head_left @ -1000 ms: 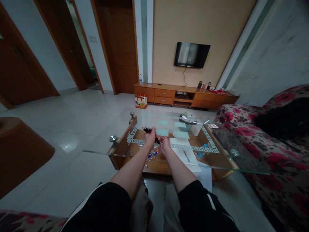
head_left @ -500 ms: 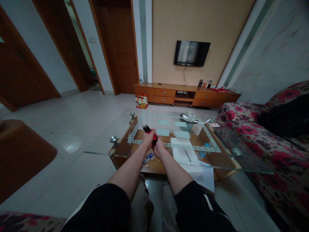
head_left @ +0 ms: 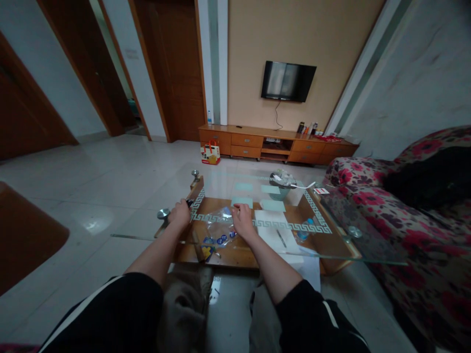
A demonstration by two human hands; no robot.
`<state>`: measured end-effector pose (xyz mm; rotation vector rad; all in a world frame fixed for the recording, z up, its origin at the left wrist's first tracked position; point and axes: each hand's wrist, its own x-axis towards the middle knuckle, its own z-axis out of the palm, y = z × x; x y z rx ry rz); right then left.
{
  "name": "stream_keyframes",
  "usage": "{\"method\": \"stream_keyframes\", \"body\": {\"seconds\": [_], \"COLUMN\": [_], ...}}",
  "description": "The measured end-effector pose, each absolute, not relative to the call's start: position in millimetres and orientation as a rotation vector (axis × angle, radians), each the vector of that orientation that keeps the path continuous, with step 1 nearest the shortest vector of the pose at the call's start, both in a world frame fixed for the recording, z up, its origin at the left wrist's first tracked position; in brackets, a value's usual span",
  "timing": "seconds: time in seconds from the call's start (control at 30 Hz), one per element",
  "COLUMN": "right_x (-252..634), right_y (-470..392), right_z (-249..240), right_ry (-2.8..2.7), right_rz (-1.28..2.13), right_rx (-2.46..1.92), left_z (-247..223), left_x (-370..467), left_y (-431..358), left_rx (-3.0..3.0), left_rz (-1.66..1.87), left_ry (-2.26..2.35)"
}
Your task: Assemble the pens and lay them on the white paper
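Observation:
My left hand (head_left: 179,214) is closed around a bundle of dark pens (head_left: 189,202) over the left side of the glass coffee table (head_left: 147,237). Only the pens' dark ends show past the fingers. My right hand (head_left: 243,220) is over the middle of the table, its fingers loosely bent and apart from the thumb. It is at the right edge of a clear plastic bag (head_left: 220,223) with blue round marks; whether it touches the bag is unclear. To its right lies white paper (head_left: 270,225) with a single pen (head_left: 281,238) on it.
A basket (head_left: 278,193) with crumpled plastic stands at the table's far side. A bottle with a blue cap (head_left: 303,231) is at the right. Metal glass supports (head_left: 163,214) mark the table's corners. A flowered sofa (head_left: 371,196) stands to the right, a TV cabinet (head_left: 246,139) beyond.
My hands have parted. The left has moved left with the pens, while the right has let go of them and shifted slightly right. The plastic bag now shows between them.

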<state>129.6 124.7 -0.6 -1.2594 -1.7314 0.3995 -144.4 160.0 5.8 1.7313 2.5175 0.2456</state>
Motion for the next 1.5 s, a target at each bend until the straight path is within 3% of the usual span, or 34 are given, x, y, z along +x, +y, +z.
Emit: {"method": "stream_keyframes", "body": {"seconds": [0.77, 1.5], "right_x": [157, 200], "right_y": [101, 109], "right_z": [-1, -7], "right_ry": [-2.176, -2.149], "right_rz": [0.235, 0.217], "right_rx": [-1.367, -1.591], "left_z": [-18, -9], "left_x": [-143, -148], "left_y": [152, 146], "left_rx": [2.038, 2.344], "left_rz": [0.438, 0.264], "left_ry": [2.703, 2.461]}}
